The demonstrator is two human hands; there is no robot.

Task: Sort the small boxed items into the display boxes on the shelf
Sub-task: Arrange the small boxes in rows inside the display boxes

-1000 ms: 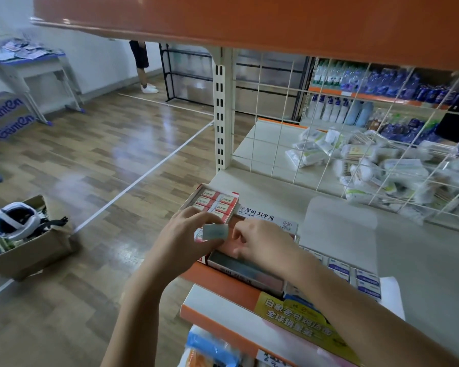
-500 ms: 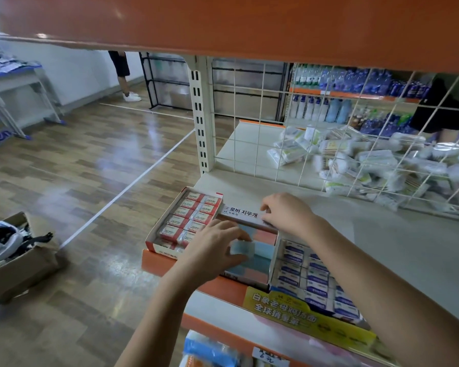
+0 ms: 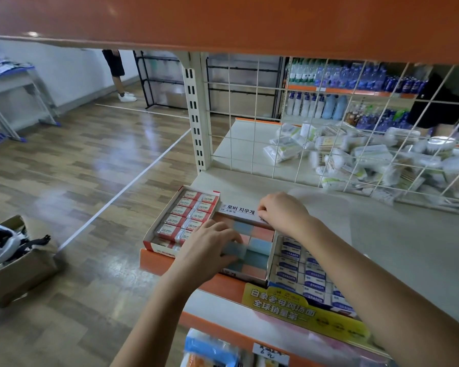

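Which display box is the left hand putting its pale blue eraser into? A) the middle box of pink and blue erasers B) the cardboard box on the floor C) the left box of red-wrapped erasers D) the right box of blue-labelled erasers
A: the left hand holds the blue eraser over the middle box, while the right hand holds its flap.
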